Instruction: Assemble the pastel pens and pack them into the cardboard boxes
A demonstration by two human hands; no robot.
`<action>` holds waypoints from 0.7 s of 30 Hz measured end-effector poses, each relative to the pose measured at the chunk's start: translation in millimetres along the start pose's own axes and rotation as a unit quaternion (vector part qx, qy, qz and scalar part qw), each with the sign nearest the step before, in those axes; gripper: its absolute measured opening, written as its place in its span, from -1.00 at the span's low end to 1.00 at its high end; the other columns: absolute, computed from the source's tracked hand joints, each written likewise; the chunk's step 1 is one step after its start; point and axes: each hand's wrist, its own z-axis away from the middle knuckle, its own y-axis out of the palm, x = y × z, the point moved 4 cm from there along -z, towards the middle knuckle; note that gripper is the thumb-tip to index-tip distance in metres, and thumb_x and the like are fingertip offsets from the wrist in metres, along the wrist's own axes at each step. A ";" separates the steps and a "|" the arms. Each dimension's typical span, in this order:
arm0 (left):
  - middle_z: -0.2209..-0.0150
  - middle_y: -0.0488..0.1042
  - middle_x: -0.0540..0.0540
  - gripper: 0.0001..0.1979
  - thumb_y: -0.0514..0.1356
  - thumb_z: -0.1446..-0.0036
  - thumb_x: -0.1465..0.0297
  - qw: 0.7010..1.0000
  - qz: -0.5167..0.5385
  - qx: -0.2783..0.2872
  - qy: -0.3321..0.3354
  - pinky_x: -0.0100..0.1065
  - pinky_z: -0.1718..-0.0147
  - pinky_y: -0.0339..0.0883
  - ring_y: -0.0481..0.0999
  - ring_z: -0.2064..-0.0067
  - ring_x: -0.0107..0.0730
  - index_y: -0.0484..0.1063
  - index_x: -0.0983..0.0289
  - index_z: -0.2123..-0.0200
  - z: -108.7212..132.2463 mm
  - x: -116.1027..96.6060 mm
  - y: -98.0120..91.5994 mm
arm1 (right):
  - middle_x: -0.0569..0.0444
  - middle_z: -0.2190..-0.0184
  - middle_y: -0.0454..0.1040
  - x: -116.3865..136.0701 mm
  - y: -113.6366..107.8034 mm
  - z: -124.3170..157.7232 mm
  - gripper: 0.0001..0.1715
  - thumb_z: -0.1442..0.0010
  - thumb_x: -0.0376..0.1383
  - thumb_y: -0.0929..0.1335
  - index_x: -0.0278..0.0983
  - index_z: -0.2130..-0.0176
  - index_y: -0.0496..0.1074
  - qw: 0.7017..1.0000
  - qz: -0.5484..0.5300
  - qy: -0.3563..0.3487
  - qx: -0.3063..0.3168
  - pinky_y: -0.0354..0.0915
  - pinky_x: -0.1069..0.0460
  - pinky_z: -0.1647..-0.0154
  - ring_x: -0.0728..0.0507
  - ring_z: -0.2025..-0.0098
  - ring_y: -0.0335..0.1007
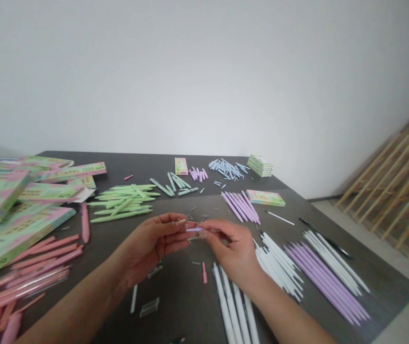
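Over the middle of the dark table, my left hand (163,234) and my right hand (230,243) meet fingertip to fingertip. Between them lies a small purple pen part (193,230), pinched from both sides; its ends are partly hidden by the fingers. Small metal springs (190,217) are scattered just beyond the fingertips. Below the hands rests a pink pen tip piece (204,272). White pen barrels (231,306) lie under my right forearm, and short clear tubes (149,307) lie near my left one.
Green pens (123,203) and stacked boxes (28,191) fill the left, with pink pens (39,258) in front. Purple barrels (328,282) and white refills (279,265) lie right. Blue pen parts (226,168) sit at the back. A wooden slatted rack (394,186) stands beyond the right edge.
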 end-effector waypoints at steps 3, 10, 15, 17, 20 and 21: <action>0.24 0.58 0.16 -0.92 0.18 -0.05 0.54 1.000 0.012 0.005 -0.010 -0.44 0.31 0.47 0.57 0.22 -0.33 0.37 0.31 0.33 -0.8 2.1 0.5 | 0.09 0.37 0.56 1.8 -0.2 0.3 -0.81 -0.10 -0.42 0.34 -0.21 0.27 0.52 0.999 0.028 -0.018 -0.005 0.36 0.07 0.32 -0.05 0.35 0.46; 0.26 0.56 0.13 -0.88 0.24 0.01 0.52 1.000 0.003 0.003 -0.003 -0.42 0.26 0.44 0.55 0.20 -0.34 0.39 0.30 0.33 0.8 5.9 2.1 | 0.08 0.34 0.56 6.1 0.0 2.1 -0.76 -0.12 -0.47 0.31 -0.21 0.26 0.50 0.997 0.061 -0.048 -0.009 0.38 0.04 0.24 -0.06 0.30 0.48; 0.35 0.52 0.04 -0.87 0.30 0.07 0.40 0.999 -0.032 -0.004 0.036 -0.46 0.30 0.38 0.50 0.28 -0.44 0.46 0.29 0.40 2.2 11.3 8.9 | 0.06 0.33 0.56 9.4 1.7 5.0 -0.75 -0.16 -0.46 0.29 -0.22 0.23 0.49 0.990 0.092 -0.102 -0.012 0.37 0.06 0.23 -0.05 0.28 0.47; 0.46 0.47 -0.01 -0.84 0.31 0.12 0.34 0.991 -0.104 -0.032 0.077 -0.50 0.43 0.29 0.42 0.40 -0.50 0.48 0.30 0.46 3.2 9.5 11.0 | 0.06 0.34 0.55 8.2 0.7 5.4 -0.77 -0.16 -0.45 0.29 -0.22 0.24 0.49 0.990 0.099 -0.101 -0.025 0.37 0.06 0.24 -0.05 0.30 0.47; 0.56 0.39 -0.04 -0.81 0.28 0.14 0.28 0.962 -0.215 -0.086 0.148 -0.47 0.49 0.17 0.30 0.49 -0.49 0.46 0.30 0.52 7.7 2.6 14.4 | 0.07 0.38 0.55 4.6 -0.5 5.2 -0.81 -0.16 -0.41 0.30 -0.23 0.28 0.50 0.991 0.102 -0.076 -0.036 0.35 0.06 0.30 -0.05 0.33 0.46; 0.57 0.38 -0.04 -0.81 0.26 0.14 0.27 0.951 -0.240 -0.097 0.167 -0.46 0.48 0.16 0.30 0.48 -0.47 0.45 0.30 0.53 9.6 0.5 15.8 | 0.08 0.40 0.55 3.3 -0.3 5.1 -0.82 -0.15 -0.41 0.30 -0.23 0.30 0.50 0.992 0.100 -0.064 -0.034 0.35 0.07 0.32 -0.05 0.35 0.46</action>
